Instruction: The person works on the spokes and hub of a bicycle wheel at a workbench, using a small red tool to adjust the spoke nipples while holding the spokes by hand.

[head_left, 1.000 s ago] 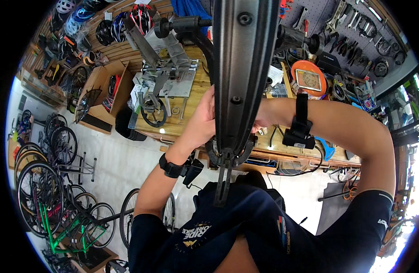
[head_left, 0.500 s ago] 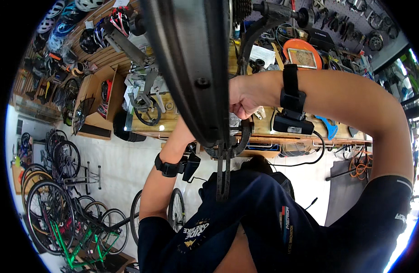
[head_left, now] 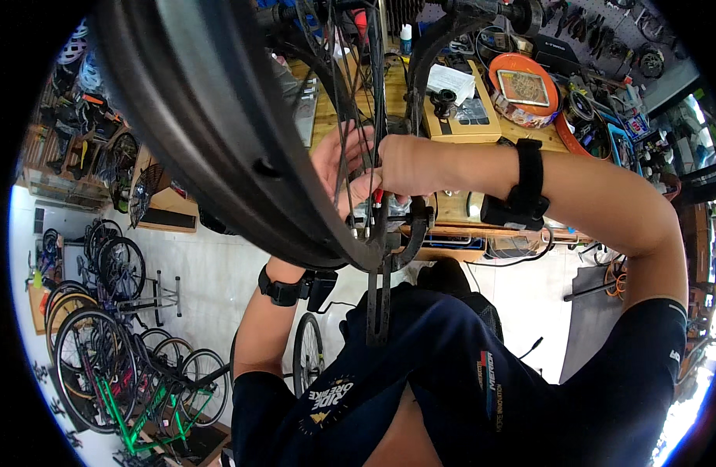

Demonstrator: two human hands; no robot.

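Observation:
A dark wheel rim (head_left: 218, 132), with spokes running toward a cassette at the top, sits upright in a black truing stand (head_left: 416, 245). My left hand (head_left: 341, 163) is behind the spokes, fingers loosely spread and touching them, partly hidden by them. My right hand (head_left: 404, 166) is closed at the spokes near the lower rim, with a small red tool (head_left: 379, 194) showing under its fingers; its fingertips are largely hidden.
Behind lies a wooden workbench (head_left: 537, 136) with a cardboard box (head_left: 463, 124), white papers (head_left: 449, 78), an orange tray (head_left: 504, 64) and assorted parts. Tools hang on a pegboard (head_left: 575, 23). Several bicycles (head_left: 132, 373) stand at the lower left, beside a cardboard carton (head_left: 167, 218).
The rim has swung left across the view, revealing the spokes, my left hand and more bench. My right hand has shifted left onto the spokes, with red now showing beneath it.

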